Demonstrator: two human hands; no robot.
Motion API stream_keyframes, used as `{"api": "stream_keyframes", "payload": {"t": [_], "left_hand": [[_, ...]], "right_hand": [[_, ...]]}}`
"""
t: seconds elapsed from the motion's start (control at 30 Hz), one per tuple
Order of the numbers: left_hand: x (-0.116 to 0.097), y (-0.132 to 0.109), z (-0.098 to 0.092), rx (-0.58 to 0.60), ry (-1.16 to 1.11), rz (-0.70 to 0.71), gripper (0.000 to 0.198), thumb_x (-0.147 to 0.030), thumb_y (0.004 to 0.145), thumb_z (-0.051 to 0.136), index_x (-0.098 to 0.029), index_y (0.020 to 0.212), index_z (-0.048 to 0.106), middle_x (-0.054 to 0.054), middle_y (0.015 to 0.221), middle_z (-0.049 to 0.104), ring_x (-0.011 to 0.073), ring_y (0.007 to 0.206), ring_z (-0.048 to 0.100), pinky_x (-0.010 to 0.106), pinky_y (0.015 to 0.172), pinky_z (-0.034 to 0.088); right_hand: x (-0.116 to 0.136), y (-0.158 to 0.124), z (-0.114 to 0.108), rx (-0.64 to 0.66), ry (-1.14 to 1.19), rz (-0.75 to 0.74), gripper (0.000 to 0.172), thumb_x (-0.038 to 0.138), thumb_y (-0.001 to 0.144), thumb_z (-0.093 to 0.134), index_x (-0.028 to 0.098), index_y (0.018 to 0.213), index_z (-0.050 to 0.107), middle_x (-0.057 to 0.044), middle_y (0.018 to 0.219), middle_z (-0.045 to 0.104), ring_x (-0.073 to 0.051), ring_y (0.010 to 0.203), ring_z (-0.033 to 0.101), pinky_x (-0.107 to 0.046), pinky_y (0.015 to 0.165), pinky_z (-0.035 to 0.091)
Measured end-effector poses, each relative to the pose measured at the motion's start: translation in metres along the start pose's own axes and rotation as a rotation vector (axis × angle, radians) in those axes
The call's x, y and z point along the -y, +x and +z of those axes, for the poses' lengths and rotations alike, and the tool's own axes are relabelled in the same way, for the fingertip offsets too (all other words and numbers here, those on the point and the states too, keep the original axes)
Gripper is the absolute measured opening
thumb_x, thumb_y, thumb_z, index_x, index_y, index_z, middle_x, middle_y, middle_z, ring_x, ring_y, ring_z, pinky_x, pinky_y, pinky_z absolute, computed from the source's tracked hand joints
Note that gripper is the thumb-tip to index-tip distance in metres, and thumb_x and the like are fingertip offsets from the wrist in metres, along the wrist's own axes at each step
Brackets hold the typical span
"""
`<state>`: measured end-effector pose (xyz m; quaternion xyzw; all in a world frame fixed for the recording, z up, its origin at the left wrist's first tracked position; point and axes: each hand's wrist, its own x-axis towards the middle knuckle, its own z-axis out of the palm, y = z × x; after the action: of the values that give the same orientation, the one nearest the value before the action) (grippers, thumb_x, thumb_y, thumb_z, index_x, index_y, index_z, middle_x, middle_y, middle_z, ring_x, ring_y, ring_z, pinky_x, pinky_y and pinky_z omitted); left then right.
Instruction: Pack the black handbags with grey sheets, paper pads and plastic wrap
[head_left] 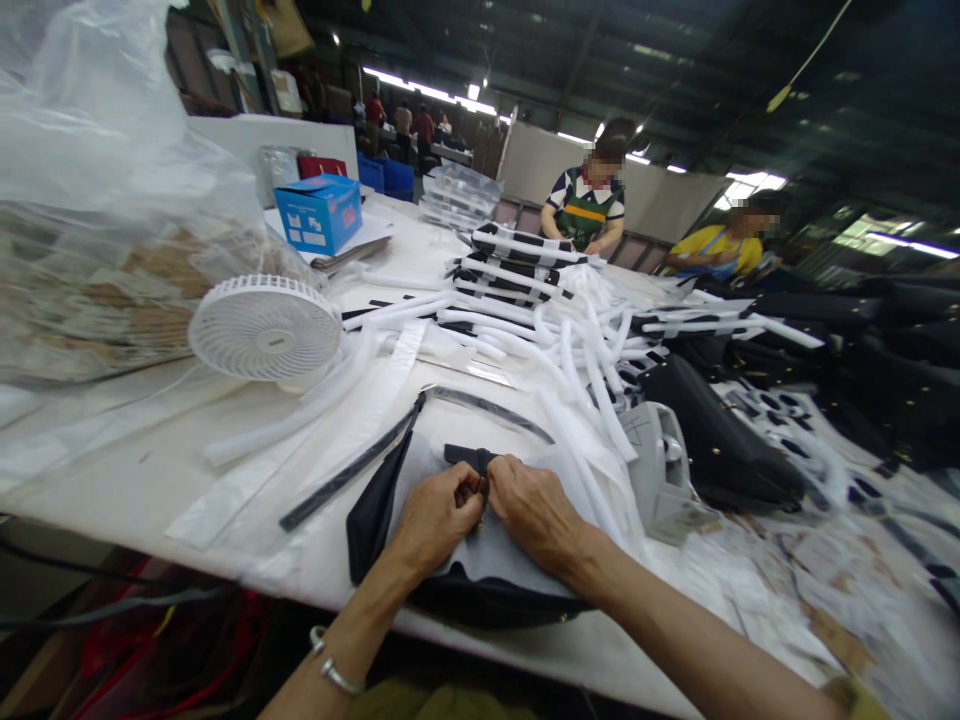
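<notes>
The black bag (371, 525) lies at the near edge of the desk (120, 495), a pale sheet (424, 465) over it. The left hand (442, 508) and right hand (531, 505) meet above the sheet, each grip pinched on a dark tab (461, 455), fingers hiding the exact hold. Left stands a white fan (266, 330); farther off, a blue box (321, 215).

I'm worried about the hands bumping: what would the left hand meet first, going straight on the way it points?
Most likely the right hand, just ahead of the left hand; whether the two already touch is hard to judge from this single view.
</notes>
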<state>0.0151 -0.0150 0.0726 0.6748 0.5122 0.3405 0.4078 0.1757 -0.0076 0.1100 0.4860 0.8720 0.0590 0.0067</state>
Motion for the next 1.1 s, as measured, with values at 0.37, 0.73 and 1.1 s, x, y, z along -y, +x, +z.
{"api": "stream_keyframes", "payload": {"t": [0.37,0.73,1.1], "left_hand": [[0.005,0.0,0.001,-0.005,-0.074,0.002,0.009,-0.027,0.084,0.052,-0.021,0.081,0.06,-0.003,0.069,0.061,0.0139,0.064,0.056,0.025,0.062,0.039],[0.003,0.005,-0.006,0.009,-0.346,-0.079,0.021,-0.033,0.083,0.052,-0.018,0.092,0.065,0.001,0.079,0.065,0.0166,0.073,0.058,0.026,0.067,0.043],[0.005,0.007,-0.004,-0.011,-0.275,-0.102,0.02,-0.034,0.079,0.059,-0.018,0.09,0.063,-0.002,0.068,0.06,0.0144,0.064,0.055,0.026,0.06,0.041]], "right_hand": [[-0.013,-0.002,0.014,-0.246,0.348,0.166,0.012,0.014,0.091,0.044,0.02,0.085,0.053,-0.003,0.078,0.064,-0.018,0.068,0.061,-0.028,0.062,0.039],[-0.01,-0.011,-0.003,-0.245,0.712,0.179,0.011,0.021,0.088,0.049,0.021,0.082,0.058,0.001,0.068,0.061,-0.015,0.061,0.058,-0.026,0.061,0.043],[0.008,0.04,-0.078,-0.358,1.035,0.183,0.015,0.027,0.093,0.053,0.021,0.084,0.064,0.004,0.068,0.063,-0.011,0.058,0.061,-0.021,0.058,0.046]]}}
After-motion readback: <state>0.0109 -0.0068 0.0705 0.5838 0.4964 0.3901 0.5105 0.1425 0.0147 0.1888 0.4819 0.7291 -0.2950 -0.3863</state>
